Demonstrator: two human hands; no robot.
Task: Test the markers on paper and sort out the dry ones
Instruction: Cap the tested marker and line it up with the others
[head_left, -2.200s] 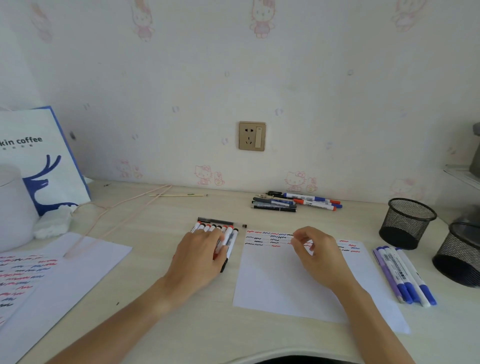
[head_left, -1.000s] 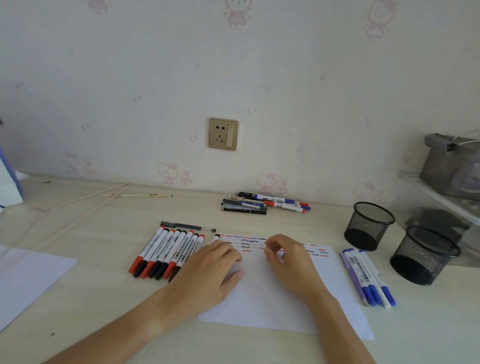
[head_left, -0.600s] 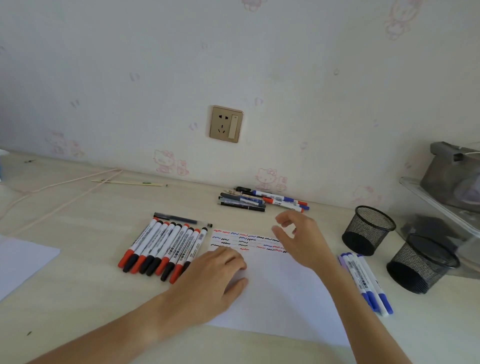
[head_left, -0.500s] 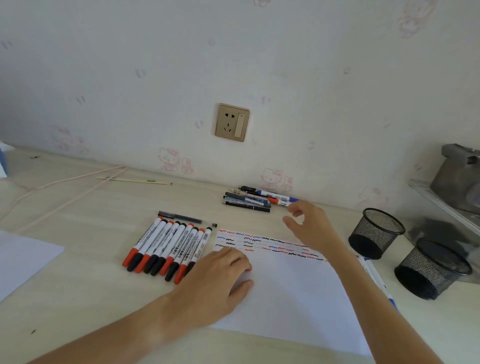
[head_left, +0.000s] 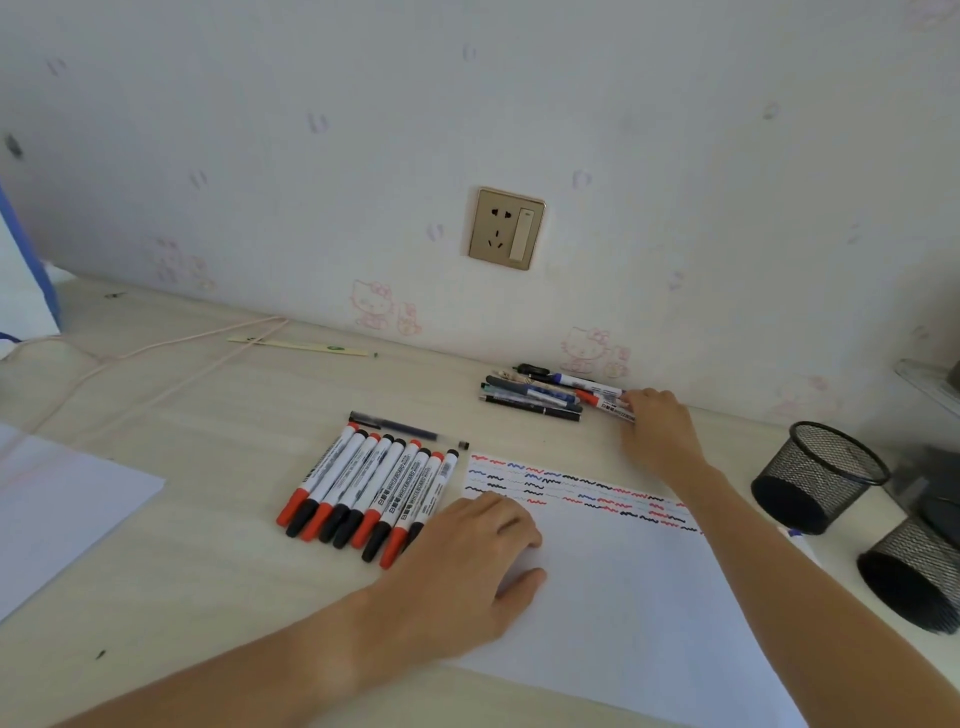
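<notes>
A white paper sheet (head_left: 623, 597) lies before me, with red, blue and black squiggles along its top edge. My left hand (head_left: 467, 561) rests flat on its left edge, holding nothing. Left of the sheet, several red- and black-capped whiteboard markers (head_left: 374, 488) lie side by side in a row. By the wall sits a small pile of pens and markers (head_left: 535, 397). My right hand (head_left: 660, 431) reaches to that pile, fingers curled over the right end of a white marker with a red tip (head_left: 602, 401).
Two black mesh cups (head_left: 815, 478) (head_left: 919, 577) stand at the right. A thin dark pen (head_left: 395, 423) lies above the marker row. Another sheet (head_left: 62, 509), a white-and-blue bag (head_left: 21, 291) and a pink cord (head_left: 156, 358) are on the left.
My right hand left the sheet and reached back to the pile by the wall, onto a red-tipped marker. My left hand moved from the marker row to the sheet's left edge.
</notes>
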